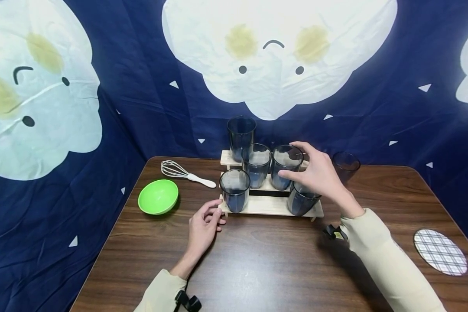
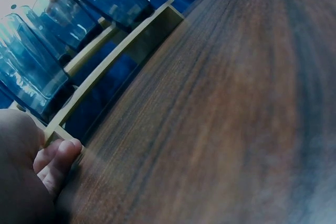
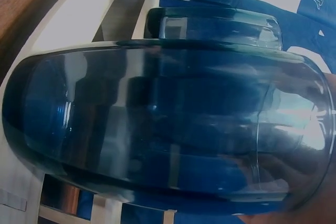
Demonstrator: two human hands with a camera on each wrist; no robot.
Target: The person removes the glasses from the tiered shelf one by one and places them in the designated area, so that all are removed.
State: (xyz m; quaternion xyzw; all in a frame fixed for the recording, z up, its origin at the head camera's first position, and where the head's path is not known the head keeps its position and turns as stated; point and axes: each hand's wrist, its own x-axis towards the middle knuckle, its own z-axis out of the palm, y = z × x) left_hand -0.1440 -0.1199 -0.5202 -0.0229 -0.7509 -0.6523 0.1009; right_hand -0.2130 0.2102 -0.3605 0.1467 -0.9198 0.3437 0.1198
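The location was a tabletop station screened by dark blue cloth (image 1: pixel 140 108); the type of room beyond it could not be determined. The cloth, creased and printed with upside-down cloud faces (image 1: pixel 281 84), stood behind and at both sides of a wood-grain table (image 1: pixel 281 242). Domestic kitchenware occupied the surface: a whisk (image 1: pixel 201 180), a green bowl (image 1: pixel 158 197), tinted glasses (image 1: pixel 235 193) on a stepped wooden rack (image 1: pixel 269 206), and a checked round mat (image 1: pixel 440 252). Black units (image 1: pixel 188 302) mounted at both wrists indicated a recording setup.

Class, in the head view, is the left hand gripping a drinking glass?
No: the left hand holds the left end of the wooden rack, beside a glass standing on its lowest step.
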